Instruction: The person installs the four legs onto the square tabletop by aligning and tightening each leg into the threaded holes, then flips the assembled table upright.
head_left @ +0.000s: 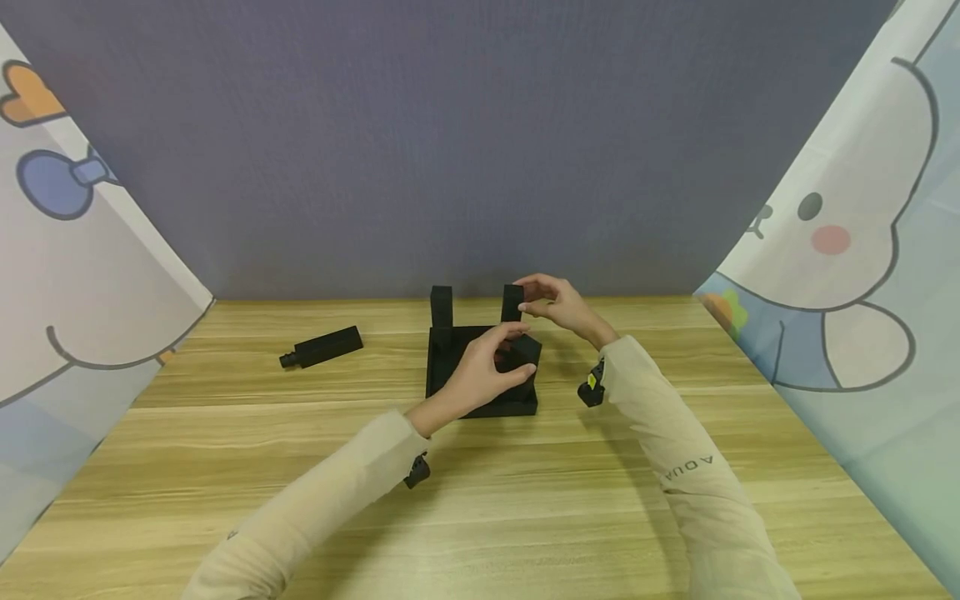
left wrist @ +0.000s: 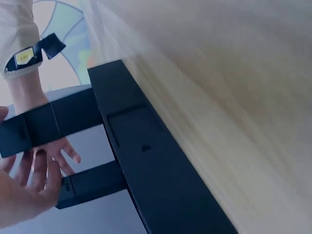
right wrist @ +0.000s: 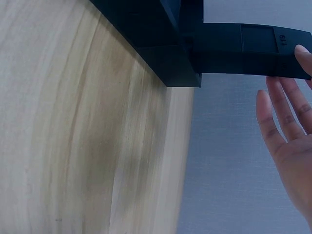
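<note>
Evidently stiff and light, the smooth black posts look best held by their flat sides near the top. On the tray-like base (head_left: 498,409), the left hand (head_left: 483,367) pinches the near-right post (head_left: 528,347), the right hand (head_left: 561,307) the far-right post (head_left: 512,303). Left of the base lies a matte, square-sided loose post (head_left: 330,346), its tip stepped.

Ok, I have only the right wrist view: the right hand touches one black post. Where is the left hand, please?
Observer: The left hand grips another black post, at the near right corner of the base.
Operator: And at the far left corner?
Observer: A third post stands there, upright.
Operator: Does any piece lie loose?
Observer: Yes, one black piece lies on the table, left of the base.
</note>
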